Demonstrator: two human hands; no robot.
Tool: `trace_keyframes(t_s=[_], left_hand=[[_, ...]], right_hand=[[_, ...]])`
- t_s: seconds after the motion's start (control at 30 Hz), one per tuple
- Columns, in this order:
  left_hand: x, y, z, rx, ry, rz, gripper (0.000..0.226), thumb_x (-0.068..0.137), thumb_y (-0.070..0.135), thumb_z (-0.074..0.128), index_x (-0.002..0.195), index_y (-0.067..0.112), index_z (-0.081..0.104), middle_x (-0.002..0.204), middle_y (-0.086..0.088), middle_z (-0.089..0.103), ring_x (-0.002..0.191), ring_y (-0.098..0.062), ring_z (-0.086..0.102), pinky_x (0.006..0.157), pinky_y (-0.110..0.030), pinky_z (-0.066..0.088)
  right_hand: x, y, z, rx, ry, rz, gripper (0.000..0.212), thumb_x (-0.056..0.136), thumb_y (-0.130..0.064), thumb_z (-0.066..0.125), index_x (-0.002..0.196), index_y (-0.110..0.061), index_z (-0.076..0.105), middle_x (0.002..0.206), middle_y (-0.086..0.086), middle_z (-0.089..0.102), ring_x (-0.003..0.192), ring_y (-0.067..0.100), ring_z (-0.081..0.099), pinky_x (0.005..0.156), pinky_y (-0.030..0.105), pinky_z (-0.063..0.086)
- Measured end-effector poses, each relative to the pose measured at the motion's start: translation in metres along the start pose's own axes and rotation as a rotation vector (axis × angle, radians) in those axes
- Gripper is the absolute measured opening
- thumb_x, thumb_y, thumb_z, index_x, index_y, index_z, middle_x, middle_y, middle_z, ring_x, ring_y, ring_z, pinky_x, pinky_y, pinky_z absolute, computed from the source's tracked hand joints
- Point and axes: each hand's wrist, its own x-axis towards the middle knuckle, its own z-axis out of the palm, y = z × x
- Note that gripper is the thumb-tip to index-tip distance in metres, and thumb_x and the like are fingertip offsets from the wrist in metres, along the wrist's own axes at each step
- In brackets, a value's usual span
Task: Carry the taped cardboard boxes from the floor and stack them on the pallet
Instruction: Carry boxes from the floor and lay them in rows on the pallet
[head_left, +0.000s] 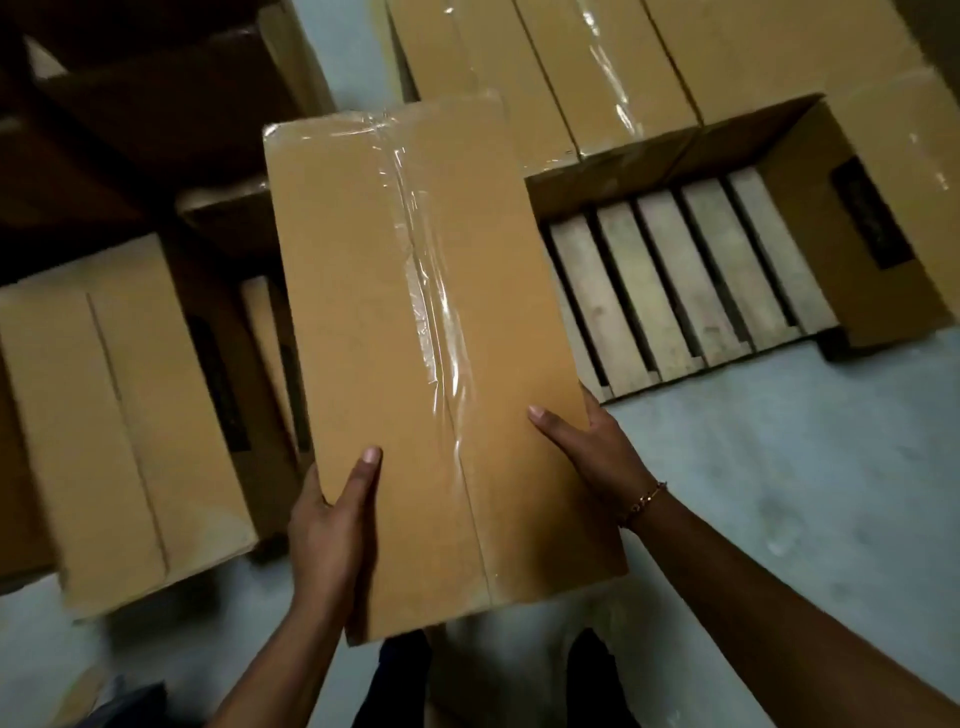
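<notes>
Left hand (332, 519) grips the near-left edge of a long tan cardboard box (415, 338) sealed w/ clear tape: thumb flat on top, fingers curled out of sight below. Right hand (587, 452) does the same on the near-right edge. Box is held off the grey concrete floor (779, 467), pointing away from the person, beside the bare slats of the wooden pallet (675, 291). Stacked tan boxes (597, 67) already sit at the pallet's back. Risks, as I judge: both grips are at the near end only, so the far end could dip & clip the stack or pallet edge. Smooth cardboard could slip under the thumbs. Floor boxes (104, 426) lie close on the left – a swing could knock them.
</notes>
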Motion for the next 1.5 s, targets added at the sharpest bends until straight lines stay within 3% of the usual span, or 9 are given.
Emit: trace_keyframes(t_s=[0.17,0.37,0.63,0.8,0.93,1.17,1.3,1.43,1.5], left_hand=[[-0.057,0.019,0.131,0.086,-0.09,0.049,0.062,0.085,0.067,0.066,0.137,0.033,0.058,0.121,0.009,0.069,0.105,-0.015,0.066,0.099,-0.046,0.052],[-0.109,0.031,0.264,0.137,-0.186,0.067,0.075,0.079,0.081,0.06,0.139,0.036,0.055,0.123,0.011,0.069,0.107,-0.017,0.067,0.1,-0.049,0.053],[-0.133,0.049,0.399,0.109,-0.258,0.003,0.066,0.086,0.07,0.063,0.141,0.036,0.054,0.122,0.01,0.068,0.104,-0.014,0.066,0.098,-0.048,0.053],[-0.121,0.057,0.491,0.068,-0.295,-0.061,0.054,0.083,0.067,0.068,0.13,0.044,0.056,0.116,0.013,0.071,0.101,-0.012,0.068,0.094,-0.043,0.055],[-0.105,0.046,0.559,0.074,-0.368,-0.084,0.057,0.079,0.064,0.073,0.13,0.04,0.063,0.114,0.014,0.074,0.103,-0.012,0.072,0.097,-0.047,0.056],[-0.099,0.02,0.651,0.106,-0.437,-0.153,0.055,0.087,0.044,0.077,0.138,0.036,0.06,0.119,0.012,0.073,0.107,-0.013,0.07,0.102,-0.047,0.053],[-0.107,0.004,0.698,0.124,-0.433,-0.14,0.064,0.092,0.033,0.073,0.15,0.039,0.047,0.131,0.011,0.066,0.116,-0.014,0.064,0.102,-0.038,0.05],[-0.115,-0.015,0.748,0.164,-0.408,-0.136,0.066,0.093,0.034,0.072,0.149,0.049,0.04,0.122,0.024,0.063,0.11,-0.004,0.061,0.103,-0.042,0.05],[-0.115,-0.021,0.769,0.18,-0.398,-0.124,0.067,0.095,0.033,0.07,0.151,0.048,0.038,0.126,0.02,0.063,0.11,-0.007,0.061,0.101,-0.041,0.05]], right_hand=[[-0.018,0.04,-0.147,0.077,0.09,0.049,0.093,0.061,-0.08,0.073,0.141,-0.038,0.052,0.128,-0.012,0.066,0.117,0.015,0.064,0.103,0.048,0.052],[-0.024,0.068,-0.292,0.113,0.154,0.067,0.05,0.083,-0.057,0.072,0.128,-0.045,0.056,0.119,-0.017,0.068,0.11,0.009,0.065,0.101,0.043,0.053],[0.011,0.095,-0.418,0.06,0.198,0.145,0.064,0.081,-0.062,0.071,0.137,-0.036,0.054,0.126,-0.01,0.066,0.114,0.018,0.063,0.102,0.05,0.052],[0.07,0.114,-0.491,0.074,0.177,0.213,0.056,0.085,-0.055,0.071,0.135,-0.039,0.052,0.123,-0.009,0.065,0.111,0.02,0.064,0.1,0.053,0.053],[0.115,0.136,-0.55,0.055,0.168,0.212,0.069,0.074,-0.069,0.073,0.134,-0.041,0.055,0.123,-0.009,0.068,0.112,0.022,0.066,0.097,0.053,0.054],[0.168,0.179,-0.626,0.072,0.121,0.241,0.046,0.089,-0.05,0.071,0.132,-0.044,0.055,0.125,-0.009,0.067,0.114,0.02,0.065,0.099,0.053,0.054],[0.194,0.209,-0.661,-0.015,0.106,0.197,0.052,0.093,-0.045,0.067,0.142,-0.037,0.051,0.131,-0.011,0.064,0.118,0.014,0.062,0.104,0.047,0.052],[0.219,0.235,-0.694,-0.116,0.142,0.177,0.06,0.094,-0.045,0.064,0.149,-0.032,0.044,0.142,-0.005,0.057,0.126,0.015,0.054,0.105,0.036,0.046],[0.228,0.245,-0.706,-0.148,0.181,0.185,0.064,0.095,-0.043,0.065,0.152,-0.028,0.041,0.147,-0.002,0.052,0.126,0.013,0.049,0.101,0.029,0.041]])
